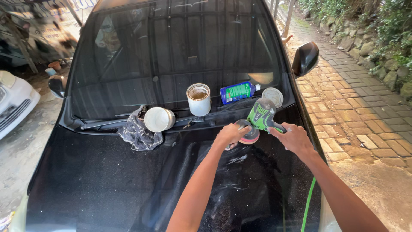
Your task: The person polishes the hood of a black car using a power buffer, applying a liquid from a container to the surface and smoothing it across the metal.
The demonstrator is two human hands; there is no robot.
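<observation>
A green and grey polisher (261,115) sits on the black hood (107,180), near the windshield base on the side of the right mirror (305,58). Its round reddish pad (250,136) lies against the paint. The left hand (231,134) is closed over the head of the tool just above the pad. The right hand (292,138) is wrapped around the rear handle. A green cord (308,202) runs back along the right forearm toward the hood's front edge.

Beyond the polisher, along the cowl, stands an open white can (198,99) with brownish paste inside. A second can (159,119) lies on its side to the left, its pale end facing the camera, touching a crumpled dark rag (136,136). A blue bottle (237,92) with a green label lies on its side against the glass, and a round pale lid (273,95) lies just behind the polisher. None of these blocks the pad.

The hood is dusted with fine specks and has whitish smears near the pad. The windshield (171,56) reflects a roof frame. To the right is a brick path (343,99) beside a stone wall with greenery; to the left, part of a white car (13,101).
</observation>
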